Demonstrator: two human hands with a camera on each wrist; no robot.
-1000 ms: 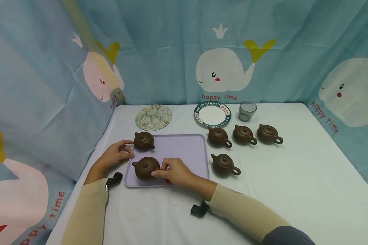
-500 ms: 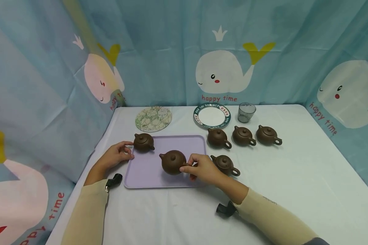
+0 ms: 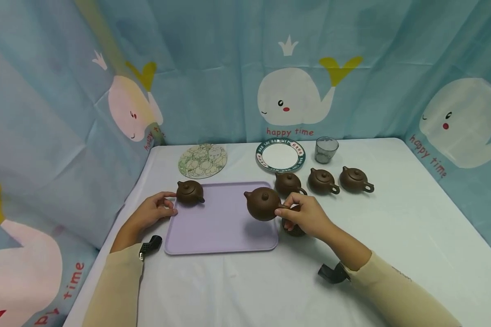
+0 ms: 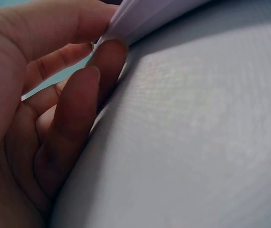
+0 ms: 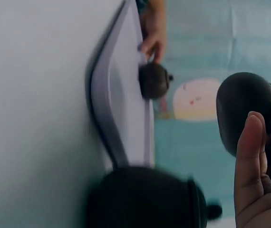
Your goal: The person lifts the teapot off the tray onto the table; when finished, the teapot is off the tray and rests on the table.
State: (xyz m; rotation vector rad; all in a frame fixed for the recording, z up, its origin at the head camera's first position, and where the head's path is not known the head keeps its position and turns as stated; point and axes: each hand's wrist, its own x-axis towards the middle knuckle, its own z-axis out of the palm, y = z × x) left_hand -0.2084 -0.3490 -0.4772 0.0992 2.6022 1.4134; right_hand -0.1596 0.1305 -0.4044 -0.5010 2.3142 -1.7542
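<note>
Pot [image 3: 262,206] aloft over the tray [image 3: 217,231]

The right hand [image 3: 307,217] pinched the pot's handle between thumb and fingers, above the tray's right side, spout leftward. The left hand's [image 3: 150,212] bent fingers touched the tray's left edge; whether they gripped it, I could not tell. The pot looked like clay: probably stiff, fairly weighty, breakable. The handle seemed the proper hold, though weight out front could tip it and loosen the lid.
</note>
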